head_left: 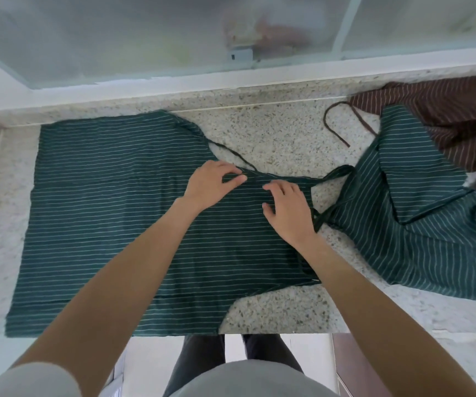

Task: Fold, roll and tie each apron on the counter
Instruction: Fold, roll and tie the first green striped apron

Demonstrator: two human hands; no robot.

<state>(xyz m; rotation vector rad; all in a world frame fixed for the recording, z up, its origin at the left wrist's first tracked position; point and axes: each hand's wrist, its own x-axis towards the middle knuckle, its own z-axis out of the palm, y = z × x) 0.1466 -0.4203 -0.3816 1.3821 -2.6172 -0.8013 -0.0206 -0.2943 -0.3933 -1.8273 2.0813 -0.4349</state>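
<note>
L hand [211,184] pinches green apron [102,196] top edge, R hand [288,213] flat beside it

1. A speckled stone counter [274,133] runs under and beyond the grip.
2. Past the grip, a white sill [173,84] meets a frosted window [116,32] with pale frames.
3. Daylight comes through the glass.
4. Below the grip lies pale floor [150,353].
</note>
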